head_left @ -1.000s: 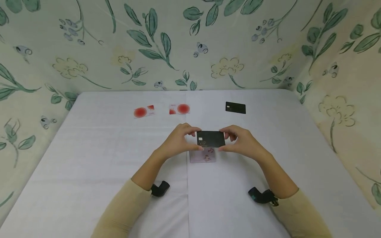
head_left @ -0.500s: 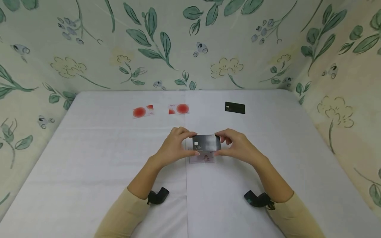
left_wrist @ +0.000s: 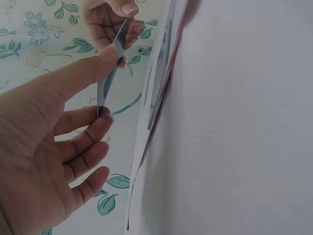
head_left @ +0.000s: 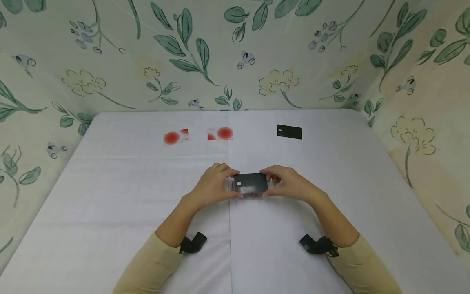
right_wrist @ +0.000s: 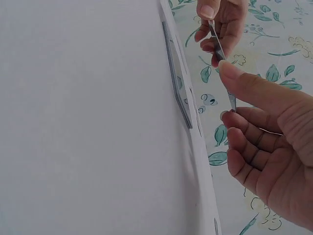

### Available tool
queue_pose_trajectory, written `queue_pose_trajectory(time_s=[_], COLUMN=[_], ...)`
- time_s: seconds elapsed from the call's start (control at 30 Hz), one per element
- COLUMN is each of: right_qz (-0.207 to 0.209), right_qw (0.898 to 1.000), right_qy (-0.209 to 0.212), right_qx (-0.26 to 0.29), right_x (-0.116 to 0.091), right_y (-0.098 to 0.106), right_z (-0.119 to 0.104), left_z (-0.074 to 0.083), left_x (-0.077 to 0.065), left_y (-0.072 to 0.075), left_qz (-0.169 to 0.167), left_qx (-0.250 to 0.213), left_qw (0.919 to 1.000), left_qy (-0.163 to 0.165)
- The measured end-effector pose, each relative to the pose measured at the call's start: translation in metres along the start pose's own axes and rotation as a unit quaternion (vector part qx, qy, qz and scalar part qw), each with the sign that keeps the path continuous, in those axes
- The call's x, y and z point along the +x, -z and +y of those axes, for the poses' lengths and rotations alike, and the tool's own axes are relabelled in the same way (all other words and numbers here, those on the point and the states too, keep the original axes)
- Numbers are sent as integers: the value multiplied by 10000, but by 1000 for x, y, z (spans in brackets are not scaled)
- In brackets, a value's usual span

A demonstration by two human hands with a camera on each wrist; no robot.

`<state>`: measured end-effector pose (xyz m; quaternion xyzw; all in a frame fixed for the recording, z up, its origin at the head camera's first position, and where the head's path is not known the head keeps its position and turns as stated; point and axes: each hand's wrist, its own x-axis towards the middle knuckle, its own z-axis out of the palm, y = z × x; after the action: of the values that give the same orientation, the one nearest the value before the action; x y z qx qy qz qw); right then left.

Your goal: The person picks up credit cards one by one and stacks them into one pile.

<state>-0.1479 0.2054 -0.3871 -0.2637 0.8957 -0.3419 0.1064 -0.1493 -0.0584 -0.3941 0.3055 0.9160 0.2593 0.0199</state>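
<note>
A black VIP card [head_left: 251, 182] is held level just above the white table, between my two hands. My left hand [head_left: 211, 185] pinches its left end between thumb and fingers. At the right end, my right hand [head_left: 293, 184] pinches it in the same way. Both wrist views show the card edge-on, the black card [left_wrist: 111, 78] in the left one and the card [right_wrist: 225, 63] in the right one, raised off the tabletop. Beneath it lies a pinkish patterned card [head_left: 253, 197], mostly hidden. A thin stack of card edges [right_wrist: 173, 73] shows on the table in the right wrist view.
Toward the back of the white-covered table [head_left: 121, 175] lie a red-and-white card [head_left: 176, 137], another red-and-white card [head_left: 220, 133] and a second black card [head_left: 289, 132]. Leaf-patterned wall cloth [head_left: 227, 61] rises behind the table and along its sides.
Both hands have brought the black card toward the body, slightly left and down, so it now covers most of the pinkish card. The cards at the back have stayed put.
</note>
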Motion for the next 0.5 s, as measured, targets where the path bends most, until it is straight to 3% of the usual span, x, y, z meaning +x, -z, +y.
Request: queue_pose_trajectory(time_s=[0.5], right_qz=[-227], right_qw=[9993], right_qy=[-107], right_qx=[291], right_x=[4], right_y=[-10], right_z=[13], left_z=[-5], left_x=[-1], left_y=[-9], left_qz=[-178], left_qx=[274], left_qw=[9994], left_qy=[84])
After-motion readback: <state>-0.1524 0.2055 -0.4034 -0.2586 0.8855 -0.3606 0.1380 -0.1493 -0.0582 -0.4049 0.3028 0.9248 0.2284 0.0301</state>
